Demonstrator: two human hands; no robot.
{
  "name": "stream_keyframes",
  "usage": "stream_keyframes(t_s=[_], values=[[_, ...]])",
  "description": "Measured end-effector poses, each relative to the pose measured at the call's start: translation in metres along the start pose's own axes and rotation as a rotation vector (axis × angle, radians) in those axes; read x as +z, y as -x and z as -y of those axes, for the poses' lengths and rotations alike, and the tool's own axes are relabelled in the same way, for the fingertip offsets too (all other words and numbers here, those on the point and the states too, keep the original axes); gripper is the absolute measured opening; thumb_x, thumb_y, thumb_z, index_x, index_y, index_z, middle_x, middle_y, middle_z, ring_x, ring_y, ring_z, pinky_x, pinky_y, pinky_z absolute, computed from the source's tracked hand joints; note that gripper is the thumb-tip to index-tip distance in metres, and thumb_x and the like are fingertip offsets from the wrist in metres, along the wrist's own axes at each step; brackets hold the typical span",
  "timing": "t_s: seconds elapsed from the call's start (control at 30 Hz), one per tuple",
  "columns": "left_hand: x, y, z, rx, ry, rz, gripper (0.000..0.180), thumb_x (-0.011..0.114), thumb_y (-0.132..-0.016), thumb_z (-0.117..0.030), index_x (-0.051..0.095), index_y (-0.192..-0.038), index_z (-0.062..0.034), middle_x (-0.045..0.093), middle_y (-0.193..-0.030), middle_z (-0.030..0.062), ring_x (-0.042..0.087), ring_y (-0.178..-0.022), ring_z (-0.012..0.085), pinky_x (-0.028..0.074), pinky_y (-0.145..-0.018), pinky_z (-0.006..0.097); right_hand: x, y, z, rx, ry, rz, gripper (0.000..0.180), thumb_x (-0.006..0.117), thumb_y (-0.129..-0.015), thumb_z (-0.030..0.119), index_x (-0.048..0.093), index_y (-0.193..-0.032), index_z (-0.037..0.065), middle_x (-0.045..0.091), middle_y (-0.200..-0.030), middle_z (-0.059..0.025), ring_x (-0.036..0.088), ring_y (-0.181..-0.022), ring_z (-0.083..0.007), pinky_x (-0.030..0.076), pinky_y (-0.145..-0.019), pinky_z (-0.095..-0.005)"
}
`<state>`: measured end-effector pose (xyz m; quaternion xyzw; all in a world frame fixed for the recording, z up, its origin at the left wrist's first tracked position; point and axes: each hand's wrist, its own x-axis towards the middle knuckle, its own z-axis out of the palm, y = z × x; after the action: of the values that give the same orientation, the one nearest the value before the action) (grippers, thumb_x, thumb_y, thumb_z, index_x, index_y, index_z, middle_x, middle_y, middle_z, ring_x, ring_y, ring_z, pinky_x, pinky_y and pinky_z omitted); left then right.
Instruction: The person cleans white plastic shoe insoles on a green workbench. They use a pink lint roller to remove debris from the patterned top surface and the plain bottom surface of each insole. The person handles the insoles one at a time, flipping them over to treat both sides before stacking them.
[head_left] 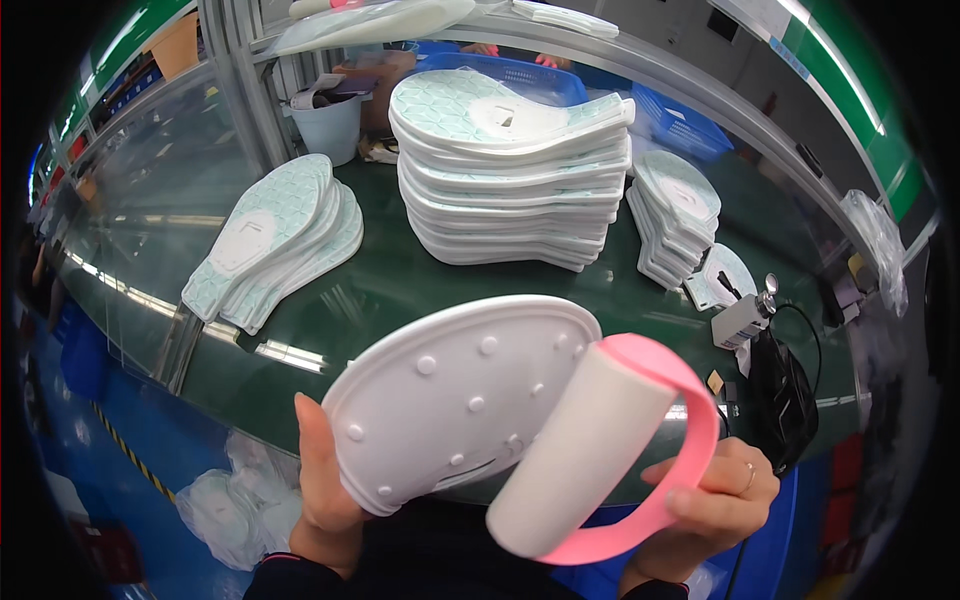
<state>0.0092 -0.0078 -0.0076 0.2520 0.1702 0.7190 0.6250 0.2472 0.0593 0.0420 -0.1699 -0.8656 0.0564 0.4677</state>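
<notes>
My left hand (328, 475) grips the near left edge of a white moulded panel (430, 390), thumb up along its rim. The panel is tilted with its peg-studded side toward me; its other face is hidden. A cylindrical white lint roller (585, 455) with a pink handle is in my right hand (722, 497), fingers closed round the curved handle. It crosses in front of the panel's right end; whether the two touch I cannot tell. Beyond them on the green table (370, 325) stands a tall stack of similar panels (510, 200) with pale green patterned faces.
Smaller panel piles lie at the left (275, 235) and right (680, 205). A dispenser bottle (738, 325) and a black bag (780, 390) sit at the right edge. Behind are a blue basket (555, 88) and a white bucket (328, 128). Plastic-bagged pieces (235, 510) lie on the floor.
</notes>
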Motion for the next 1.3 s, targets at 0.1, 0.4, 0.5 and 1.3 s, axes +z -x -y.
stream_keyframes(t_s=[0.1, 0.4, 0.5, 1.3], values=[[0.005, 0.001, 0.0, 0.003, -0.159, -0.067, 0.079, 0.021, -0.085, -0.061, 0.024, -0.13, 0.0028, 0.035, -0.129, 0.0226, 0.039, -0.117, 0.0358, 0.035, -0.096, 0.047, 0.007, -0.011, 0.007, 0.053, -0.025, 0.144, 0.02, 0.062, -0.063, 0.019, 0.068, -0.08, 0.01, 0.061, -0.066, -0.0039, 0.051, -0.046, -0.0114, 0.036, -0.04, -0.0212], [0.007, -0.005, -0.006, 0.067, 0.285, -0.151, 0.063, 0.026, -0.089, -0.05, 0.03, -0.129, -0.0012, 0.039, -0.126, 0.0213, 0.044, -0.111, 0.0352, 0.037, -0.092, 0.05, -0.011, 0.05, -0.046, 0.841, 0.074, -0.076, 0.048, 0.063, -0.066, -0.002, 0.057, -0.113, 0.007, 0.059, -0.077, -0.004, 0.044, -0.053, -0.0048, 0.036, -0.049, -0.0187], [0.006, -0.003, -0.007, 0.088, 0.291, -0.188, 0.057, 0.029, -0.09, -0.044, 0.033, -0.127, -0.0009, 0.041, -0.124, 0.0212, 0.046, -0.109, 0.0346, 0.038, -0.09, 0.049, 0.002, 0.074, -0.08, 1.011, 0.075, -0.282, 0.044, 0.056, -0.08, 0.004, 0.049, -0.123, 0.009, 0.047, -0.074, 0.0018, 0.035, -0.051, -0.003, 0.028, -0.044, -0.0195], [0.002, 0.013, 0.005, 0.093, 0.265, -0.224, 0.053, 0.034, -0.086, -0.037, 0.04, -0.121, 0.0021, 0.048, -0.116, 0.0223, 0.051, -0.101, 0.0347, 0.044, -0.084, 0.047, 0.049, 0.124, -0.127, 1.006, 0.252, -0.081, 0.024, 0.07, -0.068, 0.013, 0.056, -0.085, 0.003, 0.05, -0.079, -0.0051, 0.046, -0.065, -0.0135, 0.041, -0.061, -0.0259]])
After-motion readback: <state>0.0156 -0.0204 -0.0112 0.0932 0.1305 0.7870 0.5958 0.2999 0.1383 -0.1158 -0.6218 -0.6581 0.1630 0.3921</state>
